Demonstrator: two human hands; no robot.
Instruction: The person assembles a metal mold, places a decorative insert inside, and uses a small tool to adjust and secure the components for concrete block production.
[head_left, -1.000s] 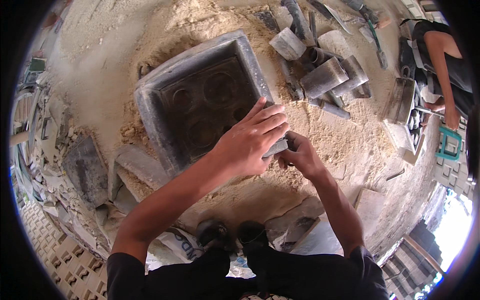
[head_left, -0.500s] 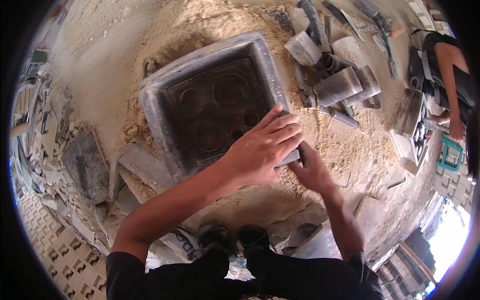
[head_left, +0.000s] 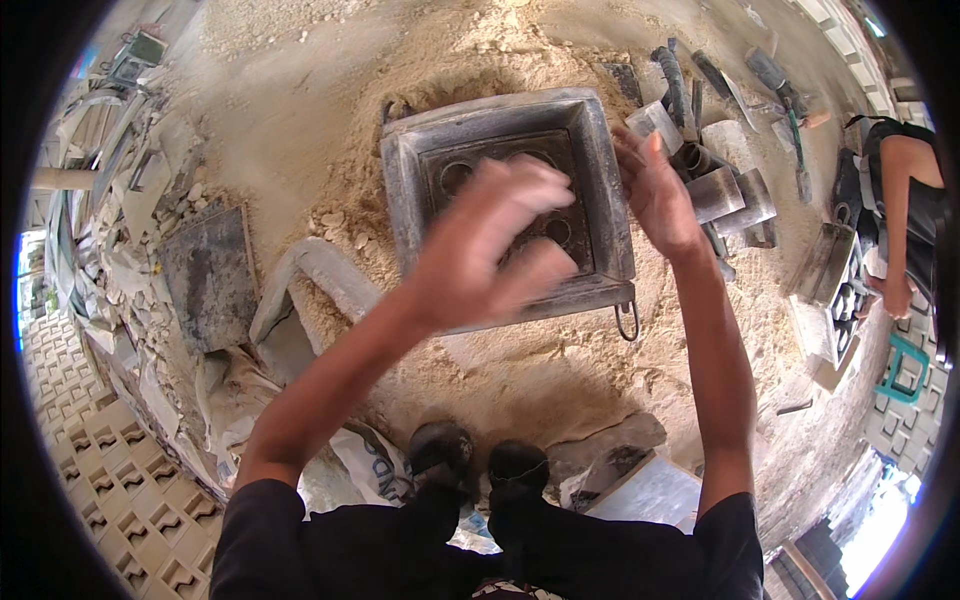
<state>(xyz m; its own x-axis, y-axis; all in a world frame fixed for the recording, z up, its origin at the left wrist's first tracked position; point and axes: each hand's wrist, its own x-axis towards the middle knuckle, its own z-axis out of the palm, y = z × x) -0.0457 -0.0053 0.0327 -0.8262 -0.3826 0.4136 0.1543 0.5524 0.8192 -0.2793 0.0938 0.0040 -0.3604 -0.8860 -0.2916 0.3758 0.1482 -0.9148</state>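
A square dark metal mould (head_left: 505,112) lies on sandy ground in front of me, its floor marked with round recesses of different sizes. A wire loop handle (head_left: 627,322) hangs from its near right corner. My left hand (head_left: 490,245) is over the mould, blurred by motion, with thumb and fingers apart and nothing seen in it. Beside the mould's right rim, my right hand (head_left: 662,195) is raised with its fingers apart, also holding nothing visible. My left hand and forearm hide part of the mould's floor and near left side.
Several grey cylinders (head_left: 715,195) and tools lie at the right. A dark flat plate (head_left: 210,275) and a bent grey piece (head_left: 335,275) lie left, near rubble. Another person's arm (head_left: 897,220) works at the far right by a metal mould (head_left: 825,260) and a green stool (head_left: 903,368).
Both hands have left the mould's near right corner and separated; the left moved up over the mould, the right up beside its rim. The mould now appears further right and turned straighter.
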